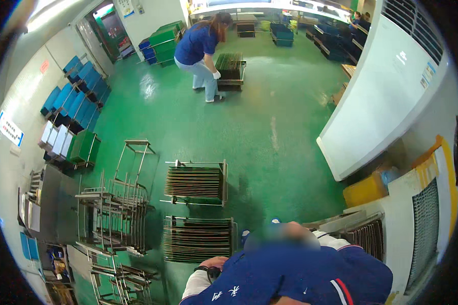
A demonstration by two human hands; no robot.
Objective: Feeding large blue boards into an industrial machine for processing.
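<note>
My left hand (216,262) is low in the picture, with a dark band at the wrist and a white sleeve (194,284) behind it. It is nearest the closer rack (198,239), which is filled with thin dark panels; its fingers are hidden, and I cannot tell whether it touches the rack. A white sleeve (328,239) covers my right arm and leads to a blurred skin-coloured patch (295,234), where my right hand seems to be. Its fingers do not show. A second rack of panels (194,183) stands just beyond the first.
Empty metal frames (114,213) crowd the left. Another person (196,48) bends over a panel rack (230,68) farther off. A large white cabinet (376,96) and a yellow box (366,190) stand right. Blue bins (76,104) line the left wall. The floor (269,132) is green.
</note>
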